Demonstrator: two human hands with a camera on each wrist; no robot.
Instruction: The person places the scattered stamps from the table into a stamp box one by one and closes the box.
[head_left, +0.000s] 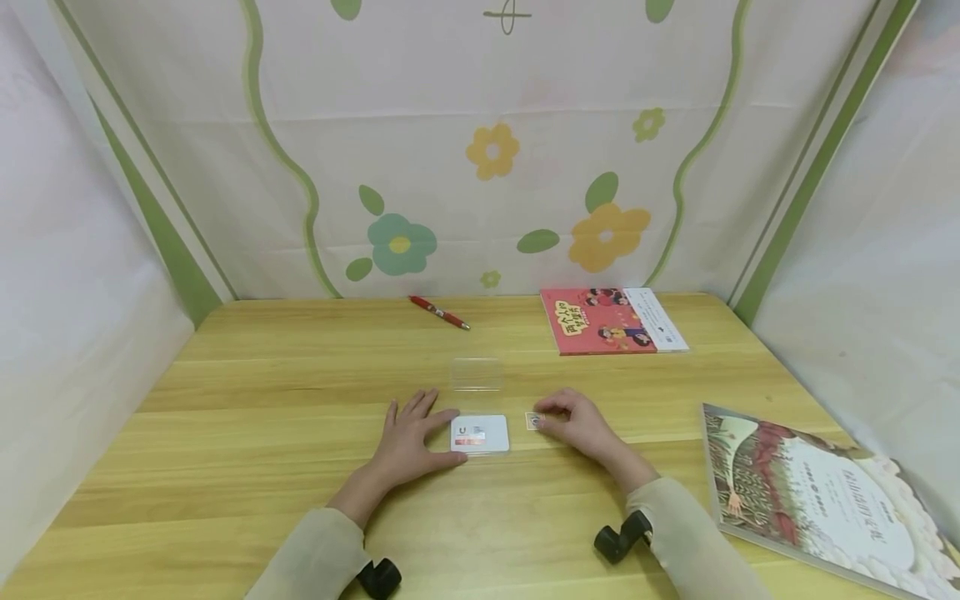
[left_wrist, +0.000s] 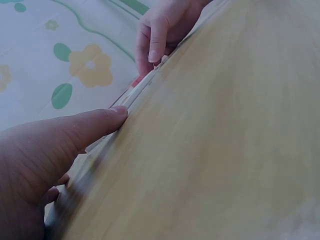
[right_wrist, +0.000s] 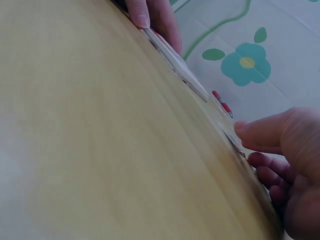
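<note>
A white card box (head_left: 491, 432) with a small logo and a red band lies flat on the wooden table. My left hand (head_left: 408, 437) holds its left end, thumb at the near edge and index finger at the far edge, the other fingers spread. Just right of the box, my right hand (head_left: 577, 427) pinches a small stamp-like card (head_left: 532, 421) by its right side, so the fingers cover part of its picture. Past the box lies a clear plastic lid (head_left: 477, 390). In the right wrist view, the small card (right_wrist: 233, 142) is tilted at the fingertips.
Toward the back of the table (head_left: 262, 483) lie a red pen (head_left: 439, 312) and a pink book (head_left: 600, 325). A larger picture book (head_left: 825, 492) is at the right edge. Flower-printed curtains (head_left: 480, 83) hang behind the table and on both sides.
</note>
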